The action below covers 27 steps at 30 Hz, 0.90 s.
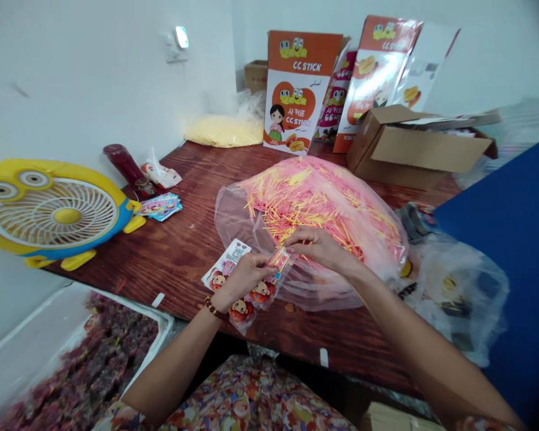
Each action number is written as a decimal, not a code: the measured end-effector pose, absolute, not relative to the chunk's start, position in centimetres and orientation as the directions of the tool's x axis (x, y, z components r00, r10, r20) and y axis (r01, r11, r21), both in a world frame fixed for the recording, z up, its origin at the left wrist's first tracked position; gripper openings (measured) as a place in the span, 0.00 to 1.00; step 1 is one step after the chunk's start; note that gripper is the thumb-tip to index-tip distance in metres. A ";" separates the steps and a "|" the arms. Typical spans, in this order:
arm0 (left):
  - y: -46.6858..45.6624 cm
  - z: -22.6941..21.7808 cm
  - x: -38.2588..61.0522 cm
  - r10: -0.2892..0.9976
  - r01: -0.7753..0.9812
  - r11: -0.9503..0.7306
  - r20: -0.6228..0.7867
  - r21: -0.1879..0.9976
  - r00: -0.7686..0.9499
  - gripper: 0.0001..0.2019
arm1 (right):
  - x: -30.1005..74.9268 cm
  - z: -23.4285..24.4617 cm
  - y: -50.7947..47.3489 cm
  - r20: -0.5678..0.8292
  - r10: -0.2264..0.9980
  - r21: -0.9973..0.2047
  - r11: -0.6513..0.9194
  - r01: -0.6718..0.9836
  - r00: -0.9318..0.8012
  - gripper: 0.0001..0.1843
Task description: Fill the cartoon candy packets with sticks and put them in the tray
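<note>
My left hand (242,276) is closed on a small clear packet (257,294) printed with cartoon faces, held just above the wooden table (179,251). Its open mouth points toward my right hand (317,245), whose fingers pinch a few thin pink and yellow sticks (279,258) at the packet's opening. Right behind my hands lies a big clear bag (314,209) heaped with several pink and yellow sticks. A flat printed packet (227,260) lies on the table under my left hand.
A yellow cartoon desk fan (49,212) stands at the left. A white bin (72,353) of dark red packets sits below the table edge. Orange CC Stick boxes (296,90) and an open cardboard box (413,146) stand at the back. A blue surface (507,239) rises right.
</note>
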<state>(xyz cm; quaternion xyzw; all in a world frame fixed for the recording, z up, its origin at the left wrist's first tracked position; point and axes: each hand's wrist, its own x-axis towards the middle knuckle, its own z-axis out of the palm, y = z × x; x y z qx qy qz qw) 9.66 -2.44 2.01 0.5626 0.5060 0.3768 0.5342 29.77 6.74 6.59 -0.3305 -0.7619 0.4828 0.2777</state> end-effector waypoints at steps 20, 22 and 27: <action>-2.3 0.8 9.8 0.938 -0.221 0.304 -0.249 0.927 0.242 0.16 | 29.0 6.5 6.6 0.121 0.968 -0.975 0.074 -0.211 -0.219 0.12; -2.5 0.6 9.6 0.930 -0.285 0.341 -0.279 0.896 0.238 0.17 | 29.2 6.7 7.1 0.079 0.991 -0.942 0.037 -0.333 -0.112 0.15; -2.8 0.0 9.4 0.935 -0.358 0.353 -0.313 0.864 0.166 0.18 | 29.7 5.6 6.9 -0.034 0.991 -0.946 -0.073 -0.315 -0.128 0.18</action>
